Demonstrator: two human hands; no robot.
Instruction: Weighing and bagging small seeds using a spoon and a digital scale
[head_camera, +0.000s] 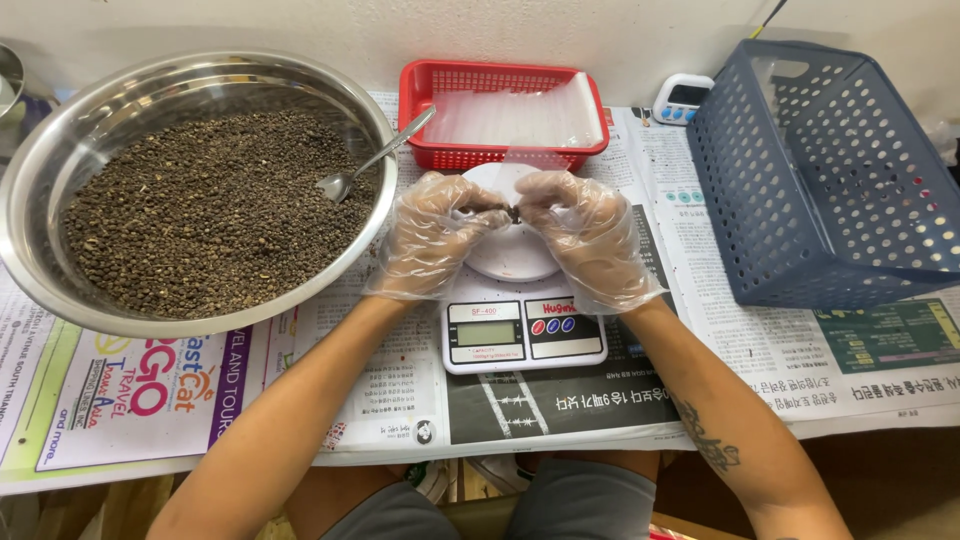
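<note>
Both hands meet above the round white platform of a digital kitchen scale (523, 330), each in a loose clear plastic glove. Left hand (432, 235), fingers curled in, pinches one end of a small dark item (513, 213); right hand (585, 235), also closed, pinches the other end. Fingertips nearly touch at the middle. The item sits between the thumbs and is too small to identify; it may be wrapped in clear film, cannot tell.

Left to right across the worktop:

- At 9 o'clock from the hands, a large steel bowl (60, 160), wide and shallow, holds a layer of dark brown granular stuff (200, 215), like coarse seeds or peppercorns. A metal spoon (375, 158) lies in it, bowl end on the grains, handle leaning on the rim toward 2 o'clock.
- At 12 o'clock, just behind the hands, a red plastic basket (430, 100) with a stack of clear plastic sheets (520, 118) draped over its front edge.
- At 6 o'clock from the hands, the scale's display and buttons, facing the person.
- At 1 o'clock, a small white and blue timer (682, 100) against the wall.
- At 3 o'clock, a blue perforated plastic basket (830, 180), tilted, open side toward the hands.

Newspaper (700, 340) covers the worktop under everything.
</note>
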